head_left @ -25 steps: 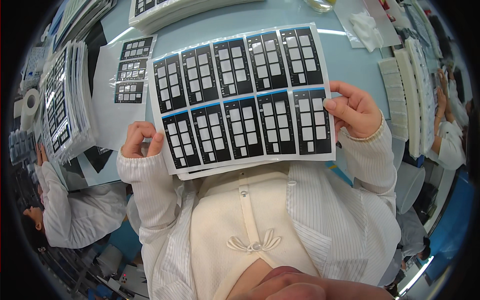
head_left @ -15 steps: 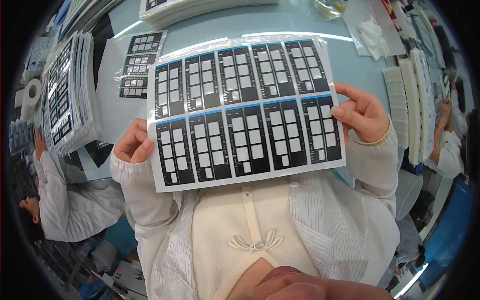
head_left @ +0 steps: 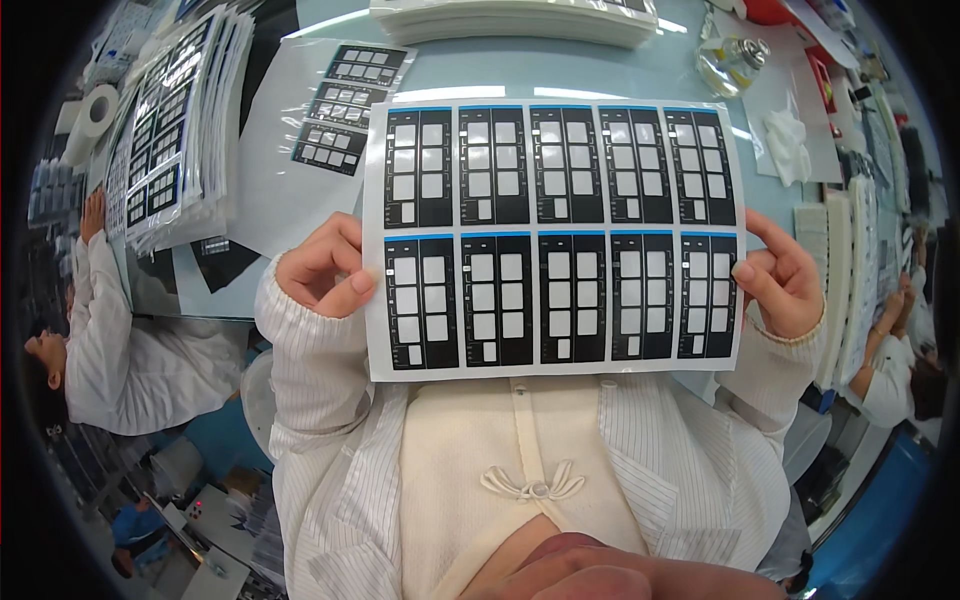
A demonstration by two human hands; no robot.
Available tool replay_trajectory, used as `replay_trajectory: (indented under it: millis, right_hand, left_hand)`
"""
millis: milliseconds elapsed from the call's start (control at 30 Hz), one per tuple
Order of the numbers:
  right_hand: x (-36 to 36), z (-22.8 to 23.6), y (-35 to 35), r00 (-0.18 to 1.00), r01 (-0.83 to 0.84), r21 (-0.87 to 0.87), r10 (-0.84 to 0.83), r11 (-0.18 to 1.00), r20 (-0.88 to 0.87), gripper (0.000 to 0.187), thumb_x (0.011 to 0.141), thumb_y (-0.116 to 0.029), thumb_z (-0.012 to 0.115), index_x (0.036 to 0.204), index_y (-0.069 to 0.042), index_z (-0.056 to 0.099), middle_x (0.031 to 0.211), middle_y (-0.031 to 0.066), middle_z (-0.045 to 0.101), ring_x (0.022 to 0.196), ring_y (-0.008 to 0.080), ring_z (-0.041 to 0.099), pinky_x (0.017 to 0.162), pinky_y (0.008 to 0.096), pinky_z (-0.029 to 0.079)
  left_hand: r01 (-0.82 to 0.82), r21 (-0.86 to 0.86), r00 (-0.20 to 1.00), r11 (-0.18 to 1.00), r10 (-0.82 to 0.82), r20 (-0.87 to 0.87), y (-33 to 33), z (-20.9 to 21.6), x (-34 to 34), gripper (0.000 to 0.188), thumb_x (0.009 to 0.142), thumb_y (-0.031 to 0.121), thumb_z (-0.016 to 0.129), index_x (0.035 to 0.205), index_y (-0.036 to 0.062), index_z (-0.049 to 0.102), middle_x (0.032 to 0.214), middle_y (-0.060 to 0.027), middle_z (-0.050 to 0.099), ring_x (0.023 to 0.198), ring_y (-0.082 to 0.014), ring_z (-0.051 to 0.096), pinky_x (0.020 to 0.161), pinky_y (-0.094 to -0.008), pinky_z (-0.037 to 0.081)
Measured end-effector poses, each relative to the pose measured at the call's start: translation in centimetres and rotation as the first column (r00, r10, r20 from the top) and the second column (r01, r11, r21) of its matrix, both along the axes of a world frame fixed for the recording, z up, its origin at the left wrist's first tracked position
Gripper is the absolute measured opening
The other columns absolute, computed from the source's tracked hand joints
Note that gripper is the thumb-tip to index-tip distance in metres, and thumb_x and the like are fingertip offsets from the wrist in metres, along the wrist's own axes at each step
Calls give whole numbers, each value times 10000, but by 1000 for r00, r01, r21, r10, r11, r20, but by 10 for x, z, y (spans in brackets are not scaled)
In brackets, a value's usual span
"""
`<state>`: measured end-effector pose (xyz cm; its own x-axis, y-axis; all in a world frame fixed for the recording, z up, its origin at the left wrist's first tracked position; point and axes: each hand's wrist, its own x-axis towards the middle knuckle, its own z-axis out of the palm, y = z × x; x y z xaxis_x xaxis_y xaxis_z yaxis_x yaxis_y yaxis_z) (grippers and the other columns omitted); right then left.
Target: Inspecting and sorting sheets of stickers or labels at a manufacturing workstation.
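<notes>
A white sheet of labels [head_left: 553,235] is held up in front of me, raised over the table's near edge. Two rows of black panels with white windows and blue top strips are printed on it. My left hand [head_left: 328,268] pinches its left edge, thumb on the front face. At the opposite edge my right hand [head_left: 785,278] grips it the same way, fingers curled behind. The sheet looks flat and nearly level, and it hides the table behind it.
A tall stack of similar sheets [head_left: 180,130] stands at the left, beside a paper roll [head_left: 97,112]. Three dark label pieces [head_left: 345,105] lie on white paper. Farther back are another stack [head_left: 510,25], a glass bottle [head_left: 732,65] and a crumpled tissue [head_left: 787,148]. Co-workers sit on both sides.
The sheet has straightened from a slight tilt and shifted right in view, both hands still holding its edges. The surroundings have also shifted with the head's turn.
</notes>
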<state>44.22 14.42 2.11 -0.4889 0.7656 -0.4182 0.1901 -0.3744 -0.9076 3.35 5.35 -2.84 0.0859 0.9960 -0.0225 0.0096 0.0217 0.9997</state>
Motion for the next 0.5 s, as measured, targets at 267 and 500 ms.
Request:
replay_trajectory:
  millis: [267,500]
  right_hand:
    - [0,17,1,1000,-15,110,14,994,8,495,881,-35,505,1311,91,295,801,126,649,576,129,614,494,215,486]
    - [-23,6,66,993,62,259,-87,964,83,426,866,-68,550,1243,72,409,746,89,631,542,106,573,470,222,446]
  left_hand:
    - [8,157,994,988,9,-109,3,11,-2,119,756,61,638,676,-6,581,801,-92,584,727,-159,532,699,-290,428]
    - [-137,142,858,980,189,-477,66,34,-4,131,790,122,637,774,-7,621,736,-38,608,692,-115,533,668,-248,418]
